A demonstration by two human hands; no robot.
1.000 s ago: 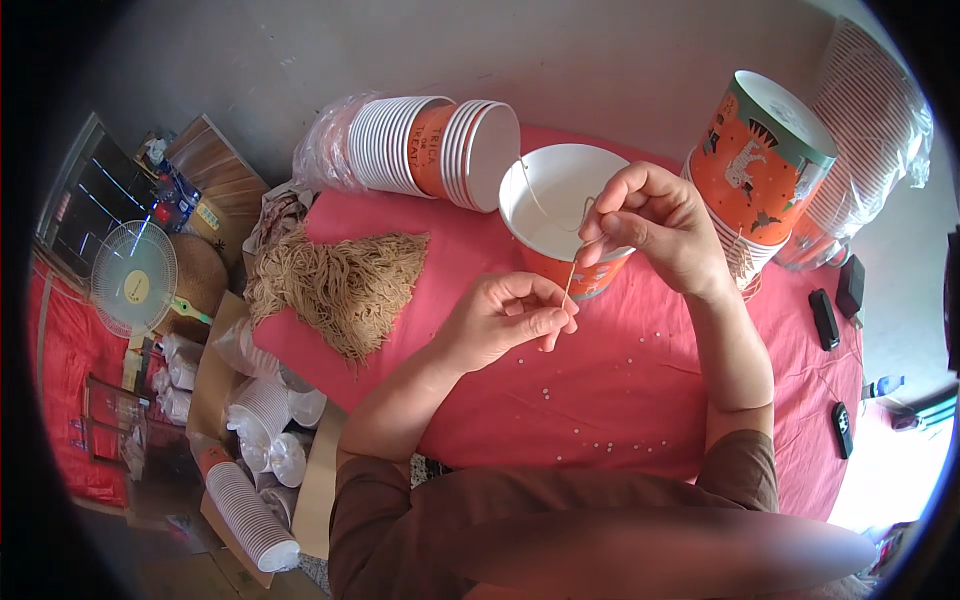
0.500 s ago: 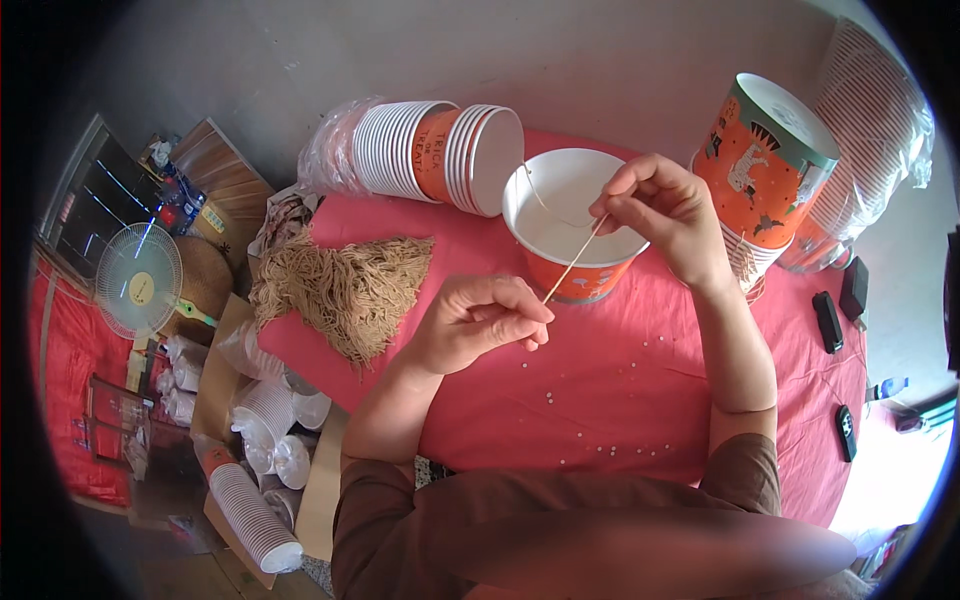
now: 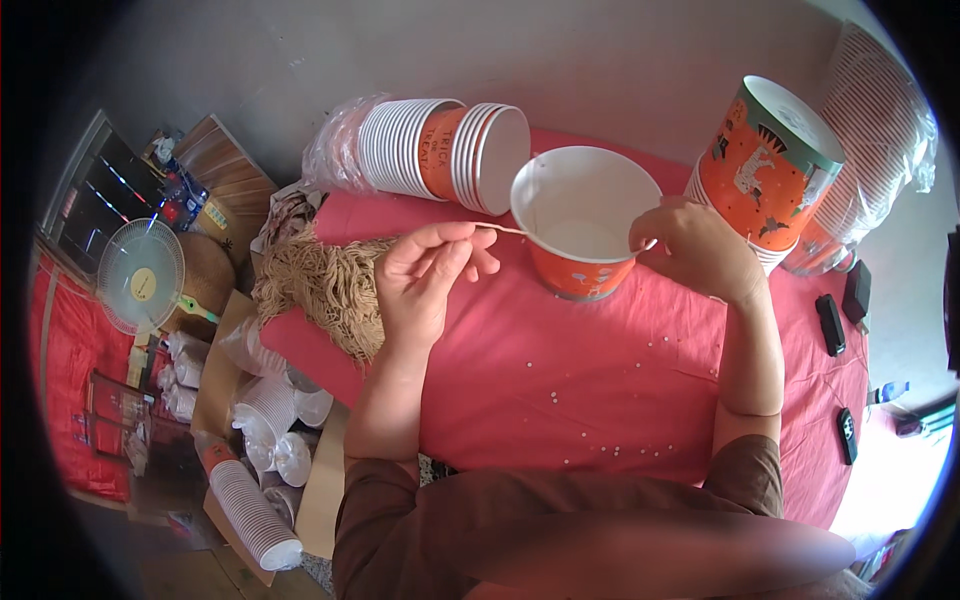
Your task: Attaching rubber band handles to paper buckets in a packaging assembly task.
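A white-lined orange paper bucket (image 3: 582, 278) stands upright on the table between my hands. My left hand (image 3: 420, 285) is left of it, thumb and forefinger pinching a thin beige cord (image 3: 505, 229). The cord stretches from those fingertips to the bucket's left rim; a faint curve of it seems to lie inside. At the right rim, my right hand (image 3: 710, 250) is closed, with its fingers bent against the bucket's edge. A small pale tip shows at its fingertips, too small to name. Behind my left hand lies a pile of beige cords (image 3: 325, 290).
A row of nested paper buckets (image 3: 410, 150) lies at the back left. More nested buckets (image 3: 765, 165) stand at the right, beside a plastic-wrapped stack (image 3: 865, 150). Tiny white discs dot the red tablecloth (image 3: 500, 400). A carton (image 3: 225, 375) of wrapped cups sits left of the table.
My hands have moved apart: the left went up and left with the cord, the right came down to the bucket's right rim. The cord no longer runs straight between both hands.
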